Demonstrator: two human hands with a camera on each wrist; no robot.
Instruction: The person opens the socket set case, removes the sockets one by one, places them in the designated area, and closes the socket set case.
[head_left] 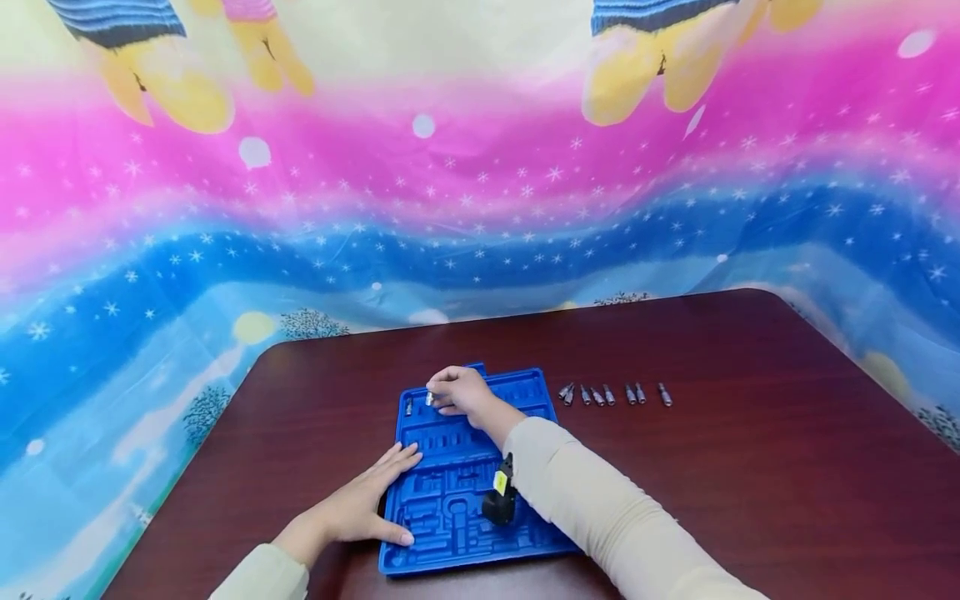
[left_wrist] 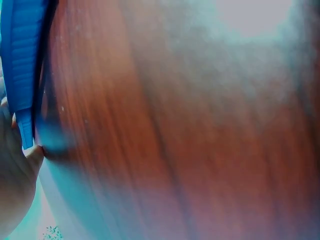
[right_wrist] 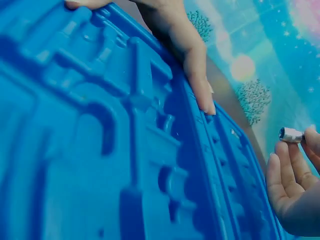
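Note:
A blue molded plastic tool case (head_left: 442,554) lies on the table, full of shaped recesses. Over its far left part, my right hand (head_left: 463,393) pinches a small silver socket (right_wrist: 290,135) between thumb and fingers, held just above the case. My left hand (head_left: 356,502) rests on the case's left edge, fingers spread and fairly straight, the thumb over the near part. Another small metal piece (head_left: 408,408) sits in the case's far left corner. Only part of the left hand (left_wrist: 17,172) appears in the left wrist view, against the blue edge.
Right of the case, several small metal sockets (head_left: 597,397) form a loose row on the dark red-brown table (head_left: 750,483). A colorful printed cloth (head_left: 480,208) hangs behind the table. A black wrist camera (head_left: 498,500) on the right forearm covers part of the case.

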